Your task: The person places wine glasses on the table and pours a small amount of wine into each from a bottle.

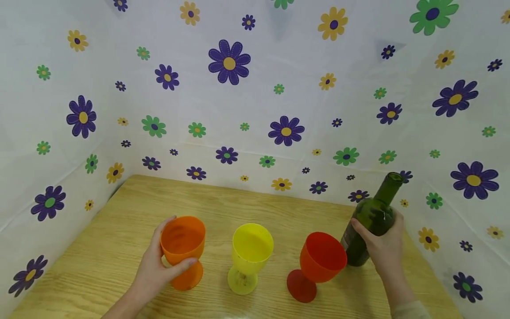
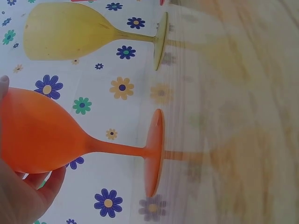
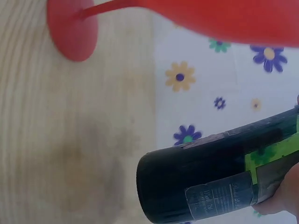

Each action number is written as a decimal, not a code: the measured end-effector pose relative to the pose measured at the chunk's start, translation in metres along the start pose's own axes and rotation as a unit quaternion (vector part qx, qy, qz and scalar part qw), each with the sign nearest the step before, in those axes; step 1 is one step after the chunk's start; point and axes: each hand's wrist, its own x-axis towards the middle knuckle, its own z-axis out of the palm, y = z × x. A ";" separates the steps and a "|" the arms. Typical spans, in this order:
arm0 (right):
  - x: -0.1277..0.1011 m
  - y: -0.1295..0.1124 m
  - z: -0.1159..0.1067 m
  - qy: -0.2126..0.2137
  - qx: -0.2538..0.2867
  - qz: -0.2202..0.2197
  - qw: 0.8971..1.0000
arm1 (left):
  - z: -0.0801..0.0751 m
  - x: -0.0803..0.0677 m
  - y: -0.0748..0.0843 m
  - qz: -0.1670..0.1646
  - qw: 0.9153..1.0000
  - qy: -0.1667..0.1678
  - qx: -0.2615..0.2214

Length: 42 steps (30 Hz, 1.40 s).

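Note:
My left hand [image 1: 153, 270] holds the bowl of an orange plastic goblet [image 1: 185, 254], thumb in front and fingers round the far side. In the left wrist view the goblet's foot [image 2: 154, 154] is at the tabletop. With my right hand [image 1: 384, 246] I grip a dark green glass wine bottle [image 1: 372, 215] round its body. Its open neck tips up and to the right in the head view. A dark label [image 3: 219, 196] shows in the right wrist view, where the bottle's base hangs close over the table. The red goblet [image 1: 318, 261] stands just left of the bottle.
A yellow goblet [image 1: 251, 250] stands between the orange and red ones. All three are on a light wood table [image 1: 223, 199]. White cloth [image 1: 255, 106] with purple, green and yellow flowers hangs behind the table and along both sides.

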 end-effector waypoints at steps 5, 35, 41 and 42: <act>-0.004 -0.028 0.009 -0.051 -0.013 -0.073 0.996 | -0.001 0.001 -0.003 -0.011 1.000 -0.006 0.002; -0.024 -0.123 0.094 -0.164 -0.192 -0.410 0.876 | -0.002 0.001 0.000 -0.005 1.000 -0.010 0.019; -0.030 -0.129 0.107 -0.173 -0.246 -0.425 0.854 | -0.003 0.001 -0.001 -0.006 1.000 -0.012 0.017; -0.031 -0.130 0.109 -0.174 -0.254 -0.427 0.850 | -0.003 0.001 -0.001 -0.007 1.000 -0.012 0.016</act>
